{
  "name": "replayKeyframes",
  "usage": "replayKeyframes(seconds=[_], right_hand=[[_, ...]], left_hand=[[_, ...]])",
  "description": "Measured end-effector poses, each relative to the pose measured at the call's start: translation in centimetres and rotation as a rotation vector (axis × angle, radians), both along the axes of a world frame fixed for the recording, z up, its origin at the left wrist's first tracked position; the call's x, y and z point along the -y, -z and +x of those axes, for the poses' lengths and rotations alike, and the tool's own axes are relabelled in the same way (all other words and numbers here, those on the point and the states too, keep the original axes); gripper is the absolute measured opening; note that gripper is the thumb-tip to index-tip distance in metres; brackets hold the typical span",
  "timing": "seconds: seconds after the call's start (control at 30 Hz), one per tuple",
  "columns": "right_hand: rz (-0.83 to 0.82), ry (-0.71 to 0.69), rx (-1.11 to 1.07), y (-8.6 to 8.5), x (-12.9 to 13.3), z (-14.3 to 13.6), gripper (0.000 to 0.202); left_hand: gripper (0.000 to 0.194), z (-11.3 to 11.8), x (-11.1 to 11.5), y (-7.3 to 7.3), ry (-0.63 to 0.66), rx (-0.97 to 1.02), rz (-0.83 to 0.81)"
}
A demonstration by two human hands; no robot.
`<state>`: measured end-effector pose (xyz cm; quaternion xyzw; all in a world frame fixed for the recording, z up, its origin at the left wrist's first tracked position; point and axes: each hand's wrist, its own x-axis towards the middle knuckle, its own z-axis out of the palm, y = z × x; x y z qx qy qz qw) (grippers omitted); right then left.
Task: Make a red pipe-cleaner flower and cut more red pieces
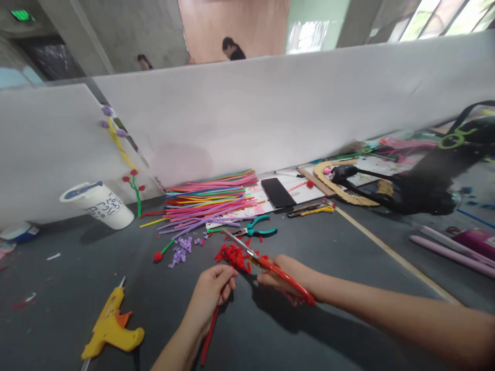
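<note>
My left hand (215, 288) is closed around a red pipe cleaner (209, 337), whose long end hangs down toward the near side of the table. In my right hand (286, 278) I grip red-handled scissors (276, 273), their blades pointing up and left above a heap of short red pipe cleaner pieces (233, 256). The blades look closed or nearly so. Both hands are close together, just on the near side of the heap. Small purple pieces (181, 251) lie to its left. Beyond the blades rest teal-handled pliers (255, 228).
A bundle of coloured pipe cleaners (209, 201) lies at the back beside a black phone (277, 192) and a yellow utility knife (313, 209). A yellow glue gun (112, 324) sits at left, a white cup (98, 204) behind it. A black device (410, 185) stands at right.
</note>
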<state>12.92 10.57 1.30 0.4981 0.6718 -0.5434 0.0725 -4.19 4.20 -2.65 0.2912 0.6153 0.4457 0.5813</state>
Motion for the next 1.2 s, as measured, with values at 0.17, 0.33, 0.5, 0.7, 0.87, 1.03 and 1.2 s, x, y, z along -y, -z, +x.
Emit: replayKeyframes(seconds=[0.17,0.33,0.5,0.7,0.87,1.03,1.2], right_hand=[[0.147,0.052,-0.237,0.4,0.6,-1.4,0.01],[0.141,0.005,-0.313,0.2,1.2,-1.9,0.007],[0.173,-0.034,-0.291,-0.5,1.5,-1.2,0.006],[0.207,-0.091,-0.306,-1.3,2.0,-0.6,0.015],[0.172,-0.088,-0.299,-0.9,1.4,-0.4,0.007],[0.145,-0.117,-0.288,-0.9,0.5,-0.1,0.005],[0.146,-0.136,-0.247,-1.0,0.0,-0.5,0.007]], left_hand=[[0.035,1.1,1.3,-1.3,0.084,-0.026,0.031],[0.038,1.5,2.1,-2.3,0.158,-0.058,0.049],[0.035,1.8,2.7,-2.7,0.199,-0.169,0.098],[0.032,1.9,3.0,-2.5,0.265,-0.223,0.101],[0.033,1.9,2.7,-2.5,0.259,-0.103,0.039],[0.034,1.8,2.5,-2.1,0.206,-0.006,0.001],[0.031,1.8,2.3,-1.7,0.172,0.002,0.0]])
